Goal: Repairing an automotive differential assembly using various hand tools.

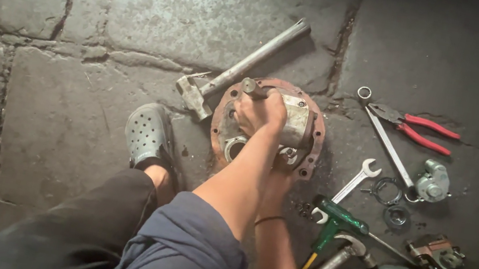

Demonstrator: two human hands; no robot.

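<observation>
1. Flange (317, 135): a rusty round metal plate with bolt holes around its rim, lying flat on the stone floor (21, 109) near the middle of the view. A pale metal block (294, 121) sits on it. It looks heavy, stiff and rough with rust, not fragile; judged best taken by the rim or by the block.
2. Left hand (259, 113): closed in a fist over the top of the assembly, gripping a part there; what exactly it grips is hidden by the fingers.
3. Right hand: hidden beneath the left forearm at the flange's near edge; only its forearm, with a dark wristband (269, 220), shows. Whether it is open or closed cannot be told.
4. Hammer (245, 66): grey, its head touching the flange's left edge, its handle running toward the far side of the floor.
5. Wrench (348, 188): a bright open-ended spanner just right of the flange, near a green-handled tool (336, 220).
6. Long spanner (386, 141) and red pliers (418, 128): side by side, farther right.
7. Rings (391, 204): small loose rings and a grey fitting (433, 183) between the spanners and a brown part (436, 253).
8. Clogs (147, 135): perforated shoes on both feet, one left of the flange, one at the lower right corner.
9. No package, label or sign is visible.
</observation>
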